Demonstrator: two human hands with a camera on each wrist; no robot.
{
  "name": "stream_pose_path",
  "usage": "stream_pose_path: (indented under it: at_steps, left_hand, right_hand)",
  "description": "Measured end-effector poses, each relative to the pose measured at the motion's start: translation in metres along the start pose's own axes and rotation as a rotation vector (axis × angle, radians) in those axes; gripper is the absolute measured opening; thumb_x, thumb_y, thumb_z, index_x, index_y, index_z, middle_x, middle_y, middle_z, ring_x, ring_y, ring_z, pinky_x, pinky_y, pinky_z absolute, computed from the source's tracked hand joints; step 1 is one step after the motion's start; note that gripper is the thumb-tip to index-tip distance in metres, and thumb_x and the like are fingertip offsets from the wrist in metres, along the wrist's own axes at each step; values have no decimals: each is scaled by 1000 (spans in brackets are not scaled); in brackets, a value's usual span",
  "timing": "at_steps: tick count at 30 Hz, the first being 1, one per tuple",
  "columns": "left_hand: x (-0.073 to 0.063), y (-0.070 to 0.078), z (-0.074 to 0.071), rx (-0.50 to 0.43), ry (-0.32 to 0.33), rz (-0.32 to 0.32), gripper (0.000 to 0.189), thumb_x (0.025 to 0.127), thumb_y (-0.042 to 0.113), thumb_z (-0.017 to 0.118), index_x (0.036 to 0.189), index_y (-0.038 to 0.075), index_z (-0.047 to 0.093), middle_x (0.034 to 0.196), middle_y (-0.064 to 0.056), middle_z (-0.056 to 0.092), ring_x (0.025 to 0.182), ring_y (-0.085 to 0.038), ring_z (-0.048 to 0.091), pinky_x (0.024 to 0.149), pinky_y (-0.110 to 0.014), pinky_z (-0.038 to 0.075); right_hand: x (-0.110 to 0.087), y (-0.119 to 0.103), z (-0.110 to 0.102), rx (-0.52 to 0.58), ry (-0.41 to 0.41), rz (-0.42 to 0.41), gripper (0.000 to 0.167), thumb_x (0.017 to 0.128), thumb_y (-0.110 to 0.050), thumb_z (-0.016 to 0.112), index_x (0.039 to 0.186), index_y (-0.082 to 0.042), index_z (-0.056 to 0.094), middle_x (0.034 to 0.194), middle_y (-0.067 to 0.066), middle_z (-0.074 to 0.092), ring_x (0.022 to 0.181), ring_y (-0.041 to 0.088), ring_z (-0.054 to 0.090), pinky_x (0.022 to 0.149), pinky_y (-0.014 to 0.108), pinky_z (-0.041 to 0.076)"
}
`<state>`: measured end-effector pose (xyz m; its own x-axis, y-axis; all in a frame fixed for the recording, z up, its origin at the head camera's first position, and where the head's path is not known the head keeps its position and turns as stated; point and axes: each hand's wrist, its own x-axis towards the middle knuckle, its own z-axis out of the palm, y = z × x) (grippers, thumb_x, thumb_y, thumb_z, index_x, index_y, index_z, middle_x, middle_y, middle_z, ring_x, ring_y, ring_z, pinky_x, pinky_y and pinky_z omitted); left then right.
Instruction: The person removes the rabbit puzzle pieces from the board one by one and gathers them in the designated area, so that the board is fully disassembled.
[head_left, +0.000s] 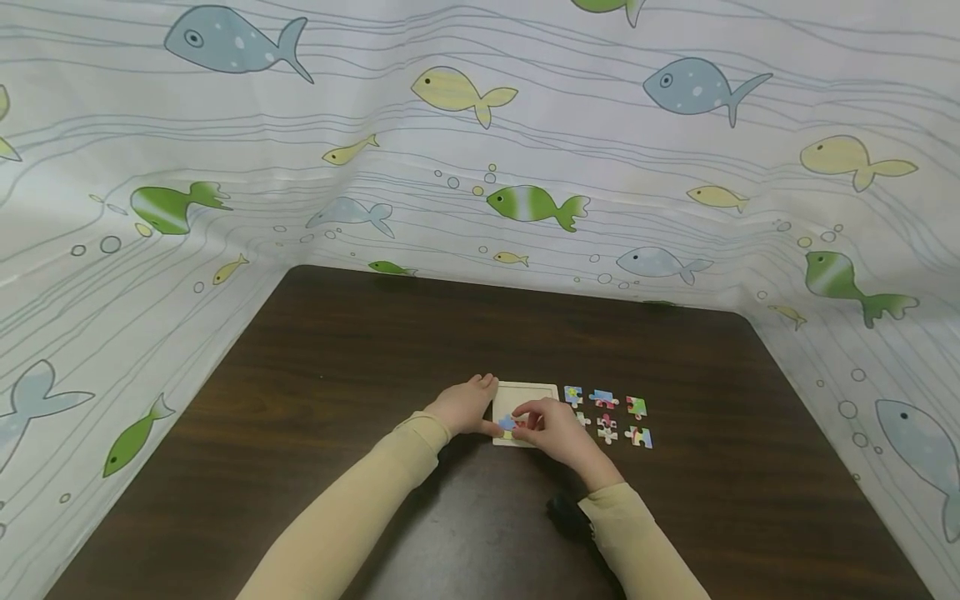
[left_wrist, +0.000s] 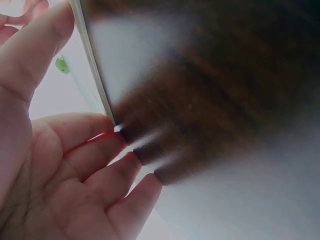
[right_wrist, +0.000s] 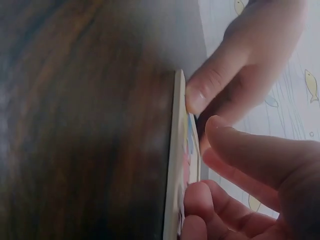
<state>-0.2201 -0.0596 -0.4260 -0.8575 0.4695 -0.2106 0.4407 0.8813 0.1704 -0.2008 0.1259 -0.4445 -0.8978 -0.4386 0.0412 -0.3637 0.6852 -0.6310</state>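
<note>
A small pale puzzle tray lies flat on the table, with colourful jigsaw pieces in its near left part. My left hand is at the tray's left side. Its thumb presses the near left corner, and the fingers extend past the far left corner onto the table. Over the tray, my right hand touches the pieces with bent fingertips. The right thumb is raised, and no piece shows between thumb and fingers. The right hand hides part of the tray's right side.
Several loose jigsaw pieces lie in rows right of the tray. The dark wooden table has a fish-patterned sheet behind it and at both sides. Something black sits by the right wrist.
</note>
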Motion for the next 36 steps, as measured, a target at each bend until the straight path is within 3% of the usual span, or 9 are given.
stream_pose_path:
  at_steps: [15,23,31,36]
  left_hand:
    - [1,1,1,1,3,2,89,82,54,68,145,1,36,151,-14,34,139,-27,33,106,-38,39]
    - [0,1,1,8,-10,-4,90,81,56,67,146,2,36,151,-13,34,139,-27,33,106,-38,39]
    - [1,-1,1,5,-39,-4,89,83,55,64,148,3,31,153,-12,31,141,-26,30,108,-38,37]
    - [0,-1,-1,-32,-44,-7,90,83,54,66,147,2,32,153,-13,30,141,-27,29,109,-39,36]
  right_hand:
    - [3,-3,9,-35,-8,-33,19,81,-14,76,98,-10,73,69,-5,52,60,10,45,52,22,40]
    - [4,-1,11,-35,-5,-44,25,82,-16,74,106,-9,72,65,-7,52,57,7,45,51,22,39]
    - [6,0,9,-65,-62,-83,31,84,-14,72,114,-9,70,63,-6,49,55,6,41,49,21,36]
    - [8,-1,9,-53,-67,-62,25,84,-14,73,109,-11,72,65,-6,50,57,8,42,50,22,36]
